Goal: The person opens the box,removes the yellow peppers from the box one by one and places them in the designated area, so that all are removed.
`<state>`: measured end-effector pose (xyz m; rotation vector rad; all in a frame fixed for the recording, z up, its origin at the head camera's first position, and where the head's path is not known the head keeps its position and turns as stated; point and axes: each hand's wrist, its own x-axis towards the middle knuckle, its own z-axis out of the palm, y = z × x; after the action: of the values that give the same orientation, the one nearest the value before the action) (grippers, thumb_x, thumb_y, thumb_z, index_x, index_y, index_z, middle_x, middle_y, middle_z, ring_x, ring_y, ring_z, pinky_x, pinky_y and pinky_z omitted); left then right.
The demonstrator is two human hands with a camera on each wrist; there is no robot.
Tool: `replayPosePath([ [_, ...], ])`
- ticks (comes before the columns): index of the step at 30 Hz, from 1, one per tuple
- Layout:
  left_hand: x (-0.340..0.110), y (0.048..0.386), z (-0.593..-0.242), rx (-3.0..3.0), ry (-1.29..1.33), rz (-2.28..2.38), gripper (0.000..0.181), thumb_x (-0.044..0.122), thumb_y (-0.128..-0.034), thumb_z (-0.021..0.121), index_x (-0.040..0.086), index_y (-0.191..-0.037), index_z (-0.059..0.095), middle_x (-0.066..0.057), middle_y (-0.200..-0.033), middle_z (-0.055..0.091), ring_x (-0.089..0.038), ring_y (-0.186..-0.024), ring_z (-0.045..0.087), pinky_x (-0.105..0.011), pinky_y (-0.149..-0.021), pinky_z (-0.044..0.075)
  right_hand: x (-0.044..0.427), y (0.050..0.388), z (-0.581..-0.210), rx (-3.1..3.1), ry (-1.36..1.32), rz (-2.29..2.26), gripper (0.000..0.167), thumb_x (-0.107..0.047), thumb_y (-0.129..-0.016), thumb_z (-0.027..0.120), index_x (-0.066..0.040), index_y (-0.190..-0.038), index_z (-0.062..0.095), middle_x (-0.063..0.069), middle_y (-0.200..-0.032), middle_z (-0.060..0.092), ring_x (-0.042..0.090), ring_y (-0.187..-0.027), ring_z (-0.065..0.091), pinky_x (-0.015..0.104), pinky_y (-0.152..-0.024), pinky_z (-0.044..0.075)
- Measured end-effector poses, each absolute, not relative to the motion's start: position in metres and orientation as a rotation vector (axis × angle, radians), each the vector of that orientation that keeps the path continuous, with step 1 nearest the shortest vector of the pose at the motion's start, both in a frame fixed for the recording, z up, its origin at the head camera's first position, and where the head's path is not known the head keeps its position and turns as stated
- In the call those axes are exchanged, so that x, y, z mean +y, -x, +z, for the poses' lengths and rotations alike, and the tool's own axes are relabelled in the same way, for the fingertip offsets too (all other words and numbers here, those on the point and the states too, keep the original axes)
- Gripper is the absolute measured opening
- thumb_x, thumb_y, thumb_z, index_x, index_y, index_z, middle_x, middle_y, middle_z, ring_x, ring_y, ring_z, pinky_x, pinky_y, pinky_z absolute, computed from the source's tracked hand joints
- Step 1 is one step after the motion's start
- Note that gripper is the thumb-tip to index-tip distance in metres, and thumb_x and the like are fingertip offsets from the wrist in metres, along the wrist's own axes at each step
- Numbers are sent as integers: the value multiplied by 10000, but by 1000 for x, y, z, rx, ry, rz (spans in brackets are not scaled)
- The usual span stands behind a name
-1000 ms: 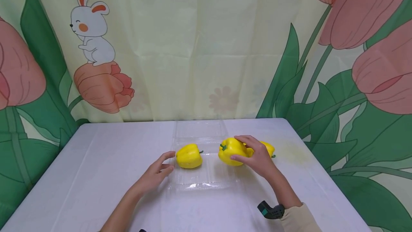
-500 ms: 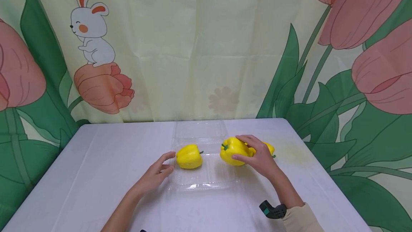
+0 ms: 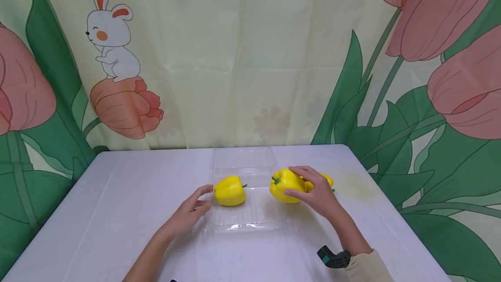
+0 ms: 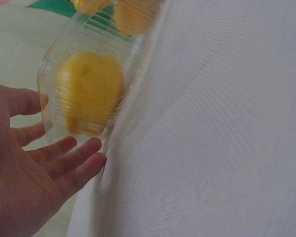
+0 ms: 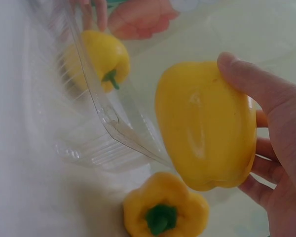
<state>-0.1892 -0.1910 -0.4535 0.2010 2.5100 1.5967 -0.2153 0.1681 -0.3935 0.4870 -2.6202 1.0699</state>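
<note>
A yellow bell pepper (image 3: 287, 186) with a green stem is held in my right hand (image 3: 318, 193), raised by the right edge of a clear plastic clamshell container (image 3: 250, 219). In the right wrist view, thumb and fingers grip the pepper's sides. A second yellow bell pepper (image 3: 230, 190) lies on its side in the container's left part, stem pointing right. My left hand (image 3: 189, 212) rests at the container's left wall; the left wrist view has its fingers (image 4: 84, 163) spread and lightly bent against the clear plastic. Another yellow bell pepper (image 3: 327, 180) is partly hidden behind my right hand.
The container's lid (image 3: 243, 158) lies folded back toward the far edge of the white-covered table (image 3: 129, 212). A printed curtain (image 3: 203, 55) with tulips and a rabbit hangs behind. My right wrist wears a black band (image 3: 333, 257).
My right hand and its bell pepper have drifted slightly right. The left hand, container and the pepper in it stay in place.
</note>
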Motion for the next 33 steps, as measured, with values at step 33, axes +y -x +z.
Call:
replayPosePath([
  [33, -192, 187, -448, 2501, -250, 1584, 481, 184, -993, 527, 235, -1448, 383, -69, -1523, 393, -288, -1255, 550, -450, -1004, 501, 182, 213, -397, -2623, -466, 1041, 604, -332, -776, 807, -126, -1305, 601, 83, -1285, 607, 292, -1149, 585, 471, -915, 552],
])
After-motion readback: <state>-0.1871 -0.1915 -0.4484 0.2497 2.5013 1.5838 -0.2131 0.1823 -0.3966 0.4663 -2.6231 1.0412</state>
